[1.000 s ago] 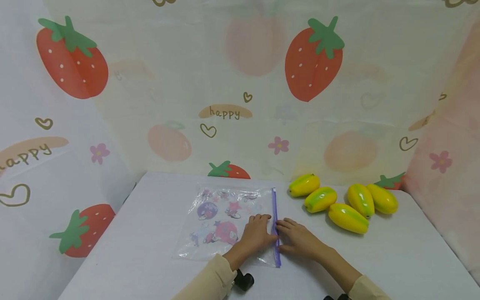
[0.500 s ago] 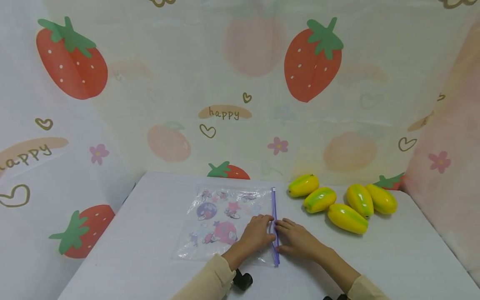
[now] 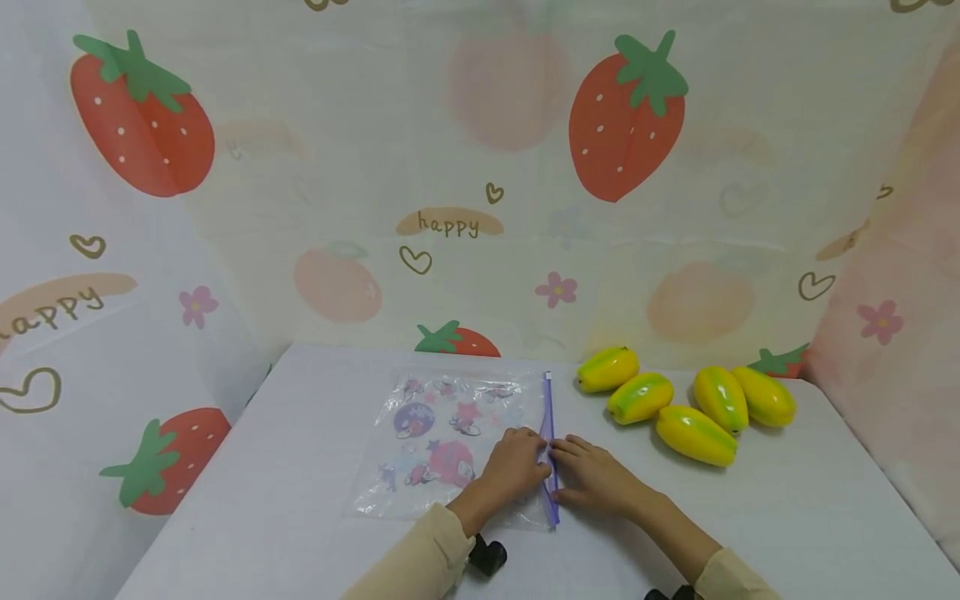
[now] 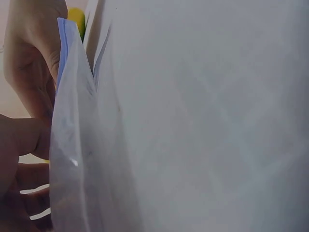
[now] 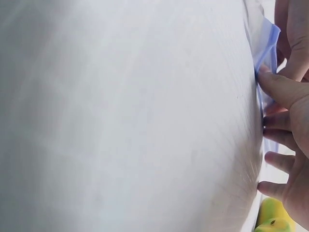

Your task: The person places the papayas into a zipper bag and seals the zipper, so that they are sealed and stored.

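Observation:
A clear zip bag (image 3: 420, 492) with pink and purple cartoon prints lies flat on the white table. Its purple zipper edge (image 3: 548, 400) faces right, and the two strips stand apart near the hands. My left hand (image 3: 512, 468) pinches the bag at this edge from the left. From the right, my right hand (image 3: 603, 481) holds the same edge, its thumb (image 5: 277, 87) against the purple strip. In the left wrist view the bag's lip (image 4: 72, 106) is raised, with a narrow gap behind it. Fingertips are partly hidden by the plastic.
Several glossy yellow-green oblong fruits (image 3: 696, 437) lie at the back right of the table (image 3: 247, 483). A black object (image 3: 488, 558) sits by the left wrist. A strawberry-printed cloth (image 3: 450, 167) stands behind and at both sides.
The two purple zipper strips have parted slightly between the hands, and the left strip now bows toward the left hand. Both hands stay nearly in place.

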A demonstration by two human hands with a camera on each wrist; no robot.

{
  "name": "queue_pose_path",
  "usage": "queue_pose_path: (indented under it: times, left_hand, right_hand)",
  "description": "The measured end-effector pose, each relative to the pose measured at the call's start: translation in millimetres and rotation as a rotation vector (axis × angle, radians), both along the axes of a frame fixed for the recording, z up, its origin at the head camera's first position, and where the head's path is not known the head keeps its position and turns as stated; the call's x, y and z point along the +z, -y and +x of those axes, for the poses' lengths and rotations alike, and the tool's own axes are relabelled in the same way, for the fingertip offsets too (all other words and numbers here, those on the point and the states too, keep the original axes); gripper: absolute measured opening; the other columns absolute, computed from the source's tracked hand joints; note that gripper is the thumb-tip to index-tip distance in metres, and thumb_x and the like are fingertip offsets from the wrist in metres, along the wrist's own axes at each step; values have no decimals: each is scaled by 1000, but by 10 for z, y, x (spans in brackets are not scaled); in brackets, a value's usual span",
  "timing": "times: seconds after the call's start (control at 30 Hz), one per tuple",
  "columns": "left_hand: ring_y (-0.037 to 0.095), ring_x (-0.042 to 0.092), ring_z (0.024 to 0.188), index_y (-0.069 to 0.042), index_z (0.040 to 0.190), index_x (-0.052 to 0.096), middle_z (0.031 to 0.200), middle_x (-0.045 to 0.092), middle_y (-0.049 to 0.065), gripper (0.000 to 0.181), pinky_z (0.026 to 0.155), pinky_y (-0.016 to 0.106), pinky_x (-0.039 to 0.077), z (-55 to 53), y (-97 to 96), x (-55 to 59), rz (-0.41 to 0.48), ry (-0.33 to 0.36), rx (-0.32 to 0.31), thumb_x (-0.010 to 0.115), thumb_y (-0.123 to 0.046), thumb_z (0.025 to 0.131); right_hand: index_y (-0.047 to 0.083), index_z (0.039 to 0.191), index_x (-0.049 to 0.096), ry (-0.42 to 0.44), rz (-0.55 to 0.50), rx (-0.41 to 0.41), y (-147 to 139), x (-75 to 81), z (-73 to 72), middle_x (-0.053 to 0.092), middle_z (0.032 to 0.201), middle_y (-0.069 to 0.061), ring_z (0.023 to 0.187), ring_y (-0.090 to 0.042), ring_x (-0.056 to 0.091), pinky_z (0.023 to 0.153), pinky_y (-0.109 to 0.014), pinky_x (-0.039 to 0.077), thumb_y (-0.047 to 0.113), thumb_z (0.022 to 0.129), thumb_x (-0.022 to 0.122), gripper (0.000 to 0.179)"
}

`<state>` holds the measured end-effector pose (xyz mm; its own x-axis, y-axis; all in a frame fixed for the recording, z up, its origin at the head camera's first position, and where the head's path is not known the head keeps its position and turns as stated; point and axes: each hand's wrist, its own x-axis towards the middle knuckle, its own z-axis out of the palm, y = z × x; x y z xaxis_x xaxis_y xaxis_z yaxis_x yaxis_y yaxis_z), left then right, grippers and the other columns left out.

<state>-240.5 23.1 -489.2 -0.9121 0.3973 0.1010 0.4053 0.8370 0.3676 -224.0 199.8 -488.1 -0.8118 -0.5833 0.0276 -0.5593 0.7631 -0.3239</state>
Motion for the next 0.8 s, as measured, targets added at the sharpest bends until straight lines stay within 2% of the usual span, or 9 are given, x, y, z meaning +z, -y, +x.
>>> queue_pose_path:
  times: [0.37, 0.6, 0.8]
  left_hand:
    - [23, 61, 111, -11, 109, 72, 118, 68, 3, 35, 86, 35, 53, -15, -29, -2, -265, -106, -43, 72, -34, 82]
    - [23, 57, 117, -14, 117, 68, 124, 65, 2, 36, 91, 36, 51, 23, -39, 65, -323, -70, -48, 69, -31, 85]
    - [23, 55, 120, -13, 119, 66, 127, 62, 3, 34, 92, 38, 50, 35, -23, 74, -323, -61, -40, 63, -28, 89]
  right_hand:
    - [-3, 136, 52, 8, -11, -7, -1, 16, 10, 51, 143, -21, 135, -45, 42, 106, -61, 36, 38, 86, 71, 68]
    - [-3, 136, 52, 10, -23, -12, -8, 0, 8, 50, 143, -21, 134, -46, 42, 106, -62, 36, 38, 85, 72, 68]
    - [-3, 136, 52, 17, -26, -18, -4, -2, 6, 50, 144, -21, 135, -46, 42, 106, -62, 36, 39, 85, 71, 69]
